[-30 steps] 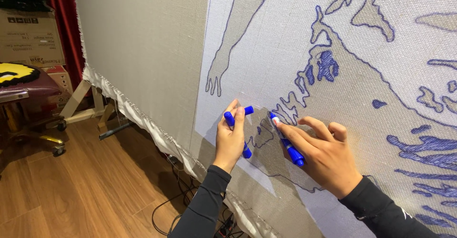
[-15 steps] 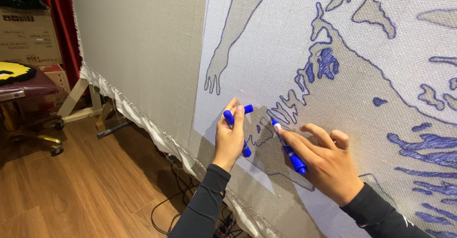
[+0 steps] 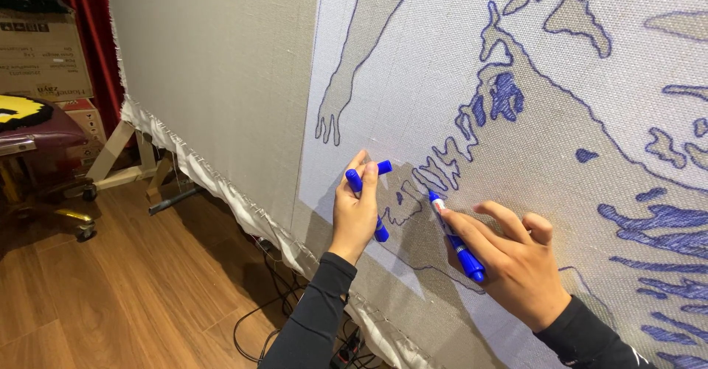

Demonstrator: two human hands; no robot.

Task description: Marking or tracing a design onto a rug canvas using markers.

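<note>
Two hands worked at lower centre. Right hand (image 3: 516,266), fingers grasping one blue marker (image 3: 457,238), its tip touching the coarse woven canvas (image 3: 221,81). Left hand (image 3: 355,210), fingers clenched on a second marker (image 3: 366,199) and cap (image 3: 383,167). Since earlier, the right marker had shifted slightly; the left hand stayed.

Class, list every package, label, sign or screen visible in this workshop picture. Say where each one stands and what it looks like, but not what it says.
Cardboard box: top left, against the red curtain; brown, rectangular, dark print on its side.
Second cardboard box: just below the first, behind the chair; brown with some red, mostly hidden.
No signs or screens are in view.
</note>
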